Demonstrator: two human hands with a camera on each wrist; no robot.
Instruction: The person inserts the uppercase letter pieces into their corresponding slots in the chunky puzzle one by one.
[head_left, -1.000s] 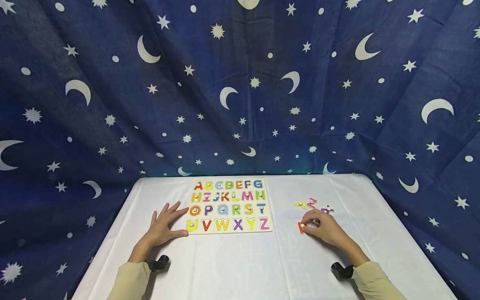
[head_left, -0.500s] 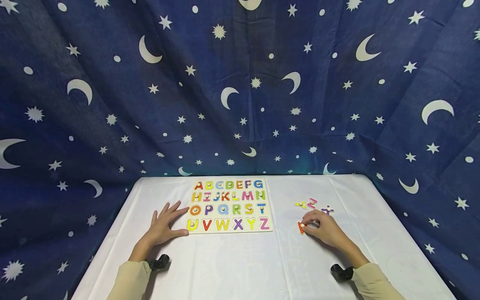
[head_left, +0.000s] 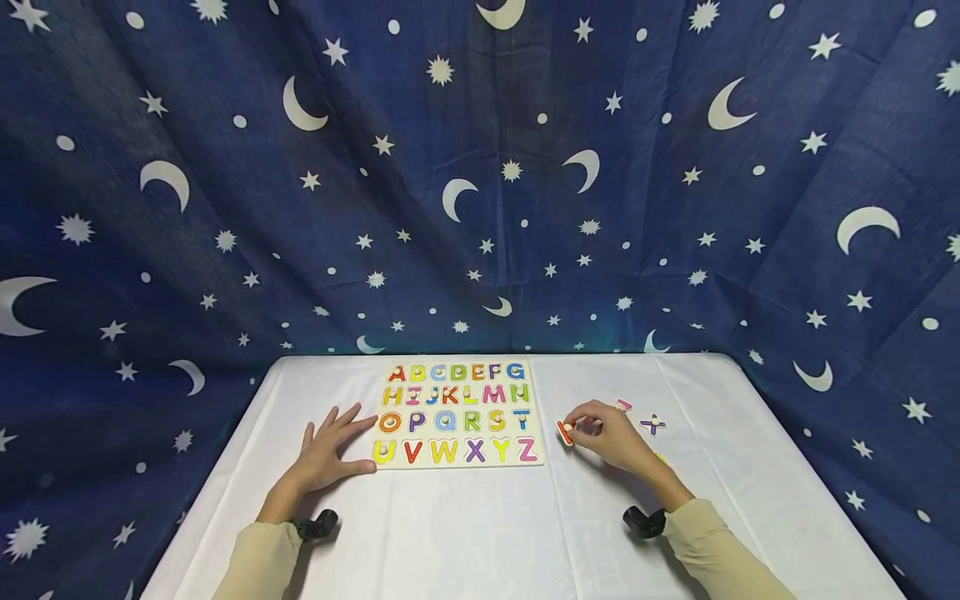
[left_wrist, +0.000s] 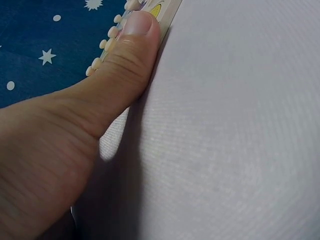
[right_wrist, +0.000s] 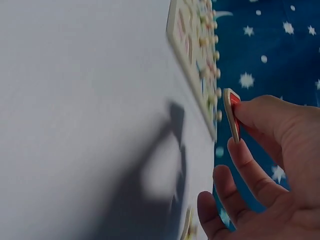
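Observation:
A wooden alphabet peg puzzle board (head_left: 536, 462) lies flat on the table, letters A to Z in rows. My left hand (head_left: 326, 450) rests at its left side, fingers spread, with the thumb (left_wrist: 127, 55) against the near edge in the left wrist view. To the right of the board, my right hand (head_left: 611, 437) pinches a red letter piece (head_left: 564, 434) between thumb and index finger. In the right wrist view this red piece (right_wrist: 231, 114) is tilted on edge, held off the table. Several lower-row letters, V to Z, show no knobs.
A purple X piece (head_left: 652, 425) and a partly hidden pink piece (head_left: 624, 405) lie behind the right hand. A bit of a yellow piece (head_left: 661, 457) shows beside the right wrist. A dark blue curtain (head_left: 480, 208) with moons and stars hangs behind the white-covered table (head_left: 465, 542).
My right hand has lifted the red letter piece and moved left with it towards the board. A yellow piece now shows by the wrist. My left hand has stayed put.

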